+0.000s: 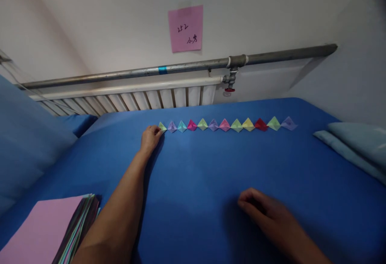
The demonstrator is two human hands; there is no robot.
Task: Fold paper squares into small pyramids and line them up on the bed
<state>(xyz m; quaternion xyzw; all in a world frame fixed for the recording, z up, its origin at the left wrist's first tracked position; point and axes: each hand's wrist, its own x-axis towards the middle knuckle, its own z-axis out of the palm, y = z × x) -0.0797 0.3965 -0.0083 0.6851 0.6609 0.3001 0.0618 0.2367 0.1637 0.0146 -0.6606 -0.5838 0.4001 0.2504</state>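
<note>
A row of several folded paper pieces [224, 125] in many colours runs left to right across the far part of the blue sheet [187, 175]. At its left end my left hand [150, 137] pinches the edge of a light green folded piece [162, 127]. The right end of the row is a purple piece [288, 123]. Nearer to me, on the right, my right hand [265, 211] is held over the sheet with its fingers curled together, apart from the row; nothing shows in it.
A stack of coloured paper [45, 227] lies at the near left, beside my left forearm. Folded light blue cloth [358, 143] is at the right. Behind the sheet are a radiator [163, 98], a metal pipe [120, 75] and a pink note [186, 28] on the wall.
</note>
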